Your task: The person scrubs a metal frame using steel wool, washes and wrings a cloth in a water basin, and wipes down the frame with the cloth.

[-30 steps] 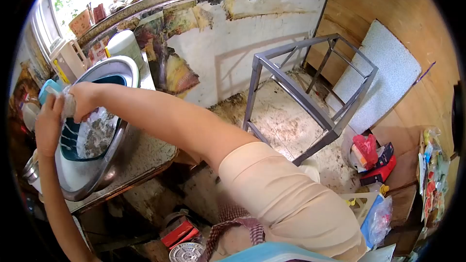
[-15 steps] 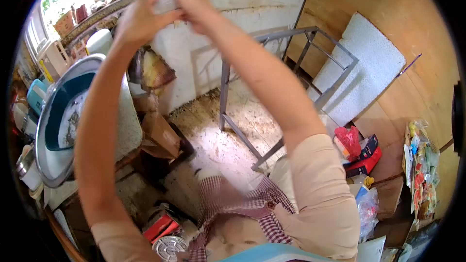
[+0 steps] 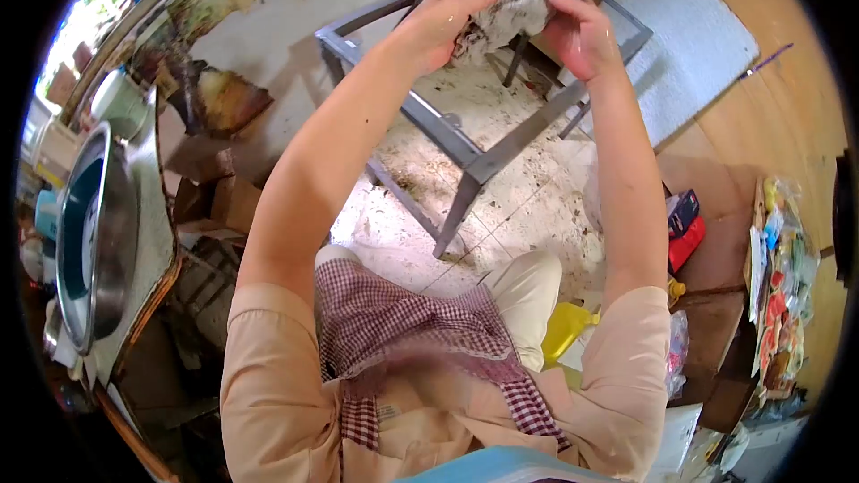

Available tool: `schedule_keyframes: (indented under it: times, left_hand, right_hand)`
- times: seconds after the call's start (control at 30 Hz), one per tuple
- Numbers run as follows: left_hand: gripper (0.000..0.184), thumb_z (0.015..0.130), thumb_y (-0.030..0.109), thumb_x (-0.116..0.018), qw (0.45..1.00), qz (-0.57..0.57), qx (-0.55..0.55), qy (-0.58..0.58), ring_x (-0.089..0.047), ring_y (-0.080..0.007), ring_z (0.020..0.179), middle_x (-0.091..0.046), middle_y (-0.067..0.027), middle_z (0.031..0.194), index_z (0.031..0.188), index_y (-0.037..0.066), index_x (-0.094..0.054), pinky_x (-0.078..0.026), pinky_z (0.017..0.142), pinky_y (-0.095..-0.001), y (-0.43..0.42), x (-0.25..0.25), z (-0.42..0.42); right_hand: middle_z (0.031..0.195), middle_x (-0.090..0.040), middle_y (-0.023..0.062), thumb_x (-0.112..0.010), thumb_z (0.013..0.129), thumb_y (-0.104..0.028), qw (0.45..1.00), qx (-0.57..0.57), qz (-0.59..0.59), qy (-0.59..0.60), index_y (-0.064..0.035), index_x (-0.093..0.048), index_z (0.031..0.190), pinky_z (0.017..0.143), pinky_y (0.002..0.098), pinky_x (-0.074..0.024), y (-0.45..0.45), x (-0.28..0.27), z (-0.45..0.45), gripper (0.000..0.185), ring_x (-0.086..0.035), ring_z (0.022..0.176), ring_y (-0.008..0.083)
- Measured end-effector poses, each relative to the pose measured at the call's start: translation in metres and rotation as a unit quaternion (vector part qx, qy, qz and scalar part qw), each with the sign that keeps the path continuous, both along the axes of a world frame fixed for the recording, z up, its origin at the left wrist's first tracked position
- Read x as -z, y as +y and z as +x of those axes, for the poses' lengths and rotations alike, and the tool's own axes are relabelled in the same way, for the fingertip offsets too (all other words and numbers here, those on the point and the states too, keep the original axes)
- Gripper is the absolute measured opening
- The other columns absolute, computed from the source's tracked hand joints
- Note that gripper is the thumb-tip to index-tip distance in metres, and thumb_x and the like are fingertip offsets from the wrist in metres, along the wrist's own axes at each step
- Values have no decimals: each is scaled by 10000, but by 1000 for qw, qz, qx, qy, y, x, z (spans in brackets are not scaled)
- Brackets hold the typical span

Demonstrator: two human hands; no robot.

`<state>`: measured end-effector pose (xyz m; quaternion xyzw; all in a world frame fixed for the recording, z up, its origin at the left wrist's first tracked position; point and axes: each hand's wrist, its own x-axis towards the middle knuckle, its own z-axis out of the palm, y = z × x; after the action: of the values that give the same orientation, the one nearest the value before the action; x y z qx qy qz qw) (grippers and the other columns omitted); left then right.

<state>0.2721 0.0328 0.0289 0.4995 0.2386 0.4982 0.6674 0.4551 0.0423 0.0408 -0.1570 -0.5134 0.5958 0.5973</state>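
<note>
A wet-looking grey rag (image 3: pixel 519 7) is bunched up between both hands near the top of the view. My left hand (image 3: pixel 445 25) grips its left side, with the thumb lying along the cloth. My right hand (image 3: pixel 580 29) holds the right side, fingers curled at its edge. Drops of water glisten on the skin of both. Beneath the rag stands a grey metal frame (image 3: pixel 479 164) with an open top and legs on the floor. The rag hides part of the frame's far bar, so I cannot tell whether they touch.
At the left, a steel basin (image 3: pixel 114 241) with a teal tub (image 3: pixel 82 215) inside rests on a worn counter (image 3: pixel 148 259). A white foam board (image 3: pixel 684 36) leans by the wooden wall. Cardboard boxes (image 3: pixel 707 340) and a yellow container (image 3: pixel 565 331) sit at the right.
Both hands have swung from the upper left, by the window wall, to above the metal frame. The view has turned, and the rag now shows clearly where the hands were blurred before.
</note>
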Motion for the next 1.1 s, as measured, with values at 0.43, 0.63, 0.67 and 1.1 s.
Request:
schedule_keyframes:
  times: [0.43, 0.63, 0.67, 1.1]
  left_hand:
    - [268, 850, 312, -553, 984, 69, -141, 82, -511, -139, 724, -590, -44, 810, 915, 55, -594, -383, 674, -304, -7, -54, 87]
    - [355, 795, 334, -630, 767, 453, -207, 405, -581, -210, 731, -622, -111, 793, 1036, 75, -604, -455, 672, -317, -25, -36, 97]
    - [319, 789, 311, -636, 752, 498, -185, 390, -600, -225, 695, -616, -108, 718, 1012, 84, -610, -467, 632, -321, -33, -30, 102]
    - [192, 814, 164, -573, 805, 301, -245, 448, -568, -285, 874, -609, -117, 870, 935, 28, -635, -443, 777, -358, -98, 60, 25]
  right_hand:
    - [973, -620, 39, -533, 804, -124, 873, 199, -21, -446, 1, -564, 1114, 776, 218, -431, -72, 16, 160, 336, -552, 891, 96]
    - [924, -611, -16, -540, 876, -198, 846, 241, -96, -465, -38, -621, 966, 665, 221, -427, -74, 43, 223, 201, -525, 744, 51]
    - [923, -611, -18, -539, 878, -205, 794, 272, -82, -537, -48, -628, 950, 663, 227, -429, -75, 43, 225, 194, -525, 741, 52]
    - [1121, -580, 124, -452, 838, -75, 871, 392, 20, -296, -105, -593, 1104, 947, 348, -378, -105, 131, 38, 302, -519, 1037, 242]
